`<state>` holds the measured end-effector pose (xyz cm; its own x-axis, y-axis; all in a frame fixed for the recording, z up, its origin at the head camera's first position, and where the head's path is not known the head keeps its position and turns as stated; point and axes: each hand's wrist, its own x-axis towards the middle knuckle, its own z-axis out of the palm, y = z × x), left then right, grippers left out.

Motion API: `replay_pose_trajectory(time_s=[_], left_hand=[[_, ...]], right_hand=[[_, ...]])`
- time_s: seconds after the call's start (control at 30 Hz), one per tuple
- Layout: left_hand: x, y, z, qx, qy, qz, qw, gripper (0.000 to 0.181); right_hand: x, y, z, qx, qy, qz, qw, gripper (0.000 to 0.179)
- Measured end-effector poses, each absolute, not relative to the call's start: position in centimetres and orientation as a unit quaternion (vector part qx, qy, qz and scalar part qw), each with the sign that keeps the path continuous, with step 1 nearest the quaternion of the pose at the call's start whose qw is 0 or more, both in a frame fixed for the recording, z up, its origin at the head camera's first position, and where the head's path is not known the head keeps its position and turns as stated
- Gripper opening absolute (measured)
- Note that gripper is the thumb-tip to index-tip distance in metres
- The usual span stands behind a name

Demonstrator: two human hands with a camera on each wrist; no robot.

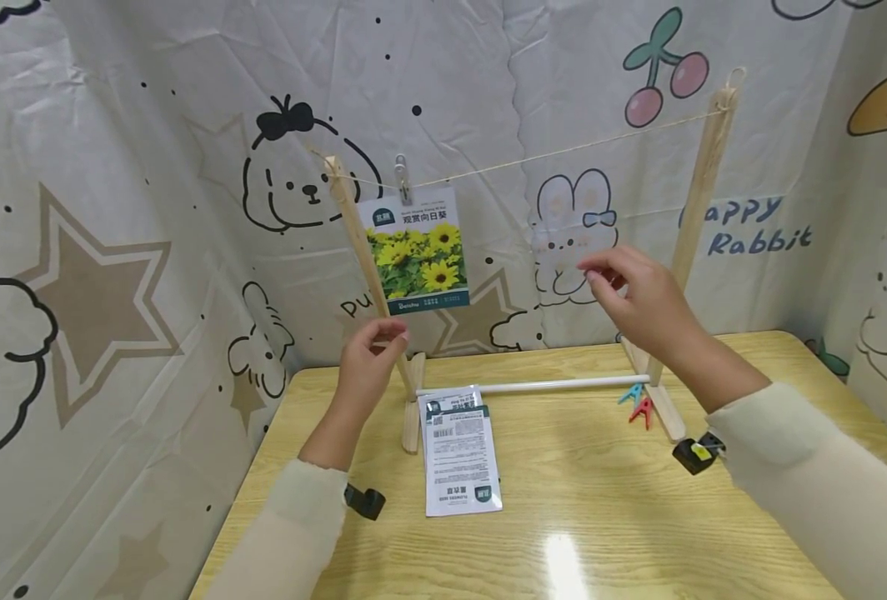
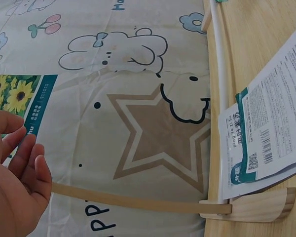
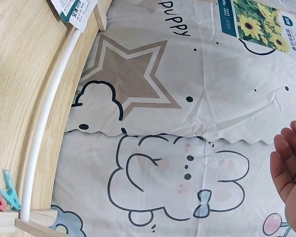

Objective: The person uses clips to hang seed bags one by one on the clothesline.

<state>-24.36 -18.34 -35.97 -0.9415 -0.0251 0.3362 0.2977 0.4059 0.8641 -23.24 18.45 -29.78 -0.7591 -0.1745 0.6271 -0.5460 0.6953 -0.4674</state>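
Observation:
A seed packet with yellow sunflowers (image 1: 417,254) hangs from a thin string (image 1: 563,154), held at its top by a small greyish clip (image 1: 403,179). My left hand (image 1: 368,358) is just below the packet's lower left corner, beside the left wooden post (image 1: 357,225). Its fingers are loosely bent with nothing visible between them; in the left wrist view the hand (image 2: 17,173) partly covers the packet (image 2: 19,96). My right hand (image 1: 638,300) is raised in the air left of the right wooden post (image 1: 702,183), fingers loosely bent and holding nothing visible.
More seed packets (image 1: 462,467) lie overlapped on the wooden table (image 1: 563,467), near the left foot of the stand. A white rod (image 1: 563,384) joins the two posts low down. Blue (image 1: 631,393) and red (image 1: 641,412) clothespins lie by the right foot. A printed cloth (image 1: 488,75) hangs behind.

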Motion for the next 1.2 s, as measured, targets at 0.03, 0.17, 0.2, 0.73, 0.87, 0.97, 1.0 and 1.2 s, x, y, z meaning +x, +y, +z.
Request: replay_pose_trajectory(time_s=[0.03,0.17,0.2,0.73,0.87,0.97,1.0,1.2], left_hand=[[-24.3,-18.3,-36.0,-0.084,-0.825,-0.539,0.150,0.022],[-24.1,-18.3,-36.1,-0.085,-0.822,-0.541,0.153,0.021],[-24.0,-18.3,-36.2,-0.086,-0.822,-0.542,0.155,0.020],[-23.5,-18.7,-37.5,-0.090,-0.830,-0.530,0.147,0.022],[-23.3,-18.9,-37.6,-0.087,-0.831,-0.530,0.142,0.022],[-23.1,-19.0,-37.8,-0.087,-0.832,-0.530,0.141,0.019],[-23.0,-19.0,-37.9,-0.088,-0.831,-0.530,0.142,0.018],[-22.7,-18.9,-38.3,-0.086,-0.831,-0.534,0.133,0.017]], right_hand=[[-23.2,18.5,-29.8,0.204,-0.876,0.335,0.281,0.021],[-23.2,18.9,-30.1,0.200,-0.874,0.340,0.283,0.021],[-23.3,19.0,-30.2,0.199,-0.874,0.339,0.284,0.021],[-23.0,20.4,-31.8,0.175,-0.878,0.345,0.283,0.022],[-23.0,20.8,-32.3,0.173,-0.876,0.349,0.283,0.021],[-23.0,20.9,-32.7,0.170,-0.878,0.350,0.280,0.021],[-23.0,21.0,-32.8,0.168,-0.879,0.350,0.278,0.021],[-22.9,21.1,-33.3,0.161,-0.882,0.349,0.272,0.022]])
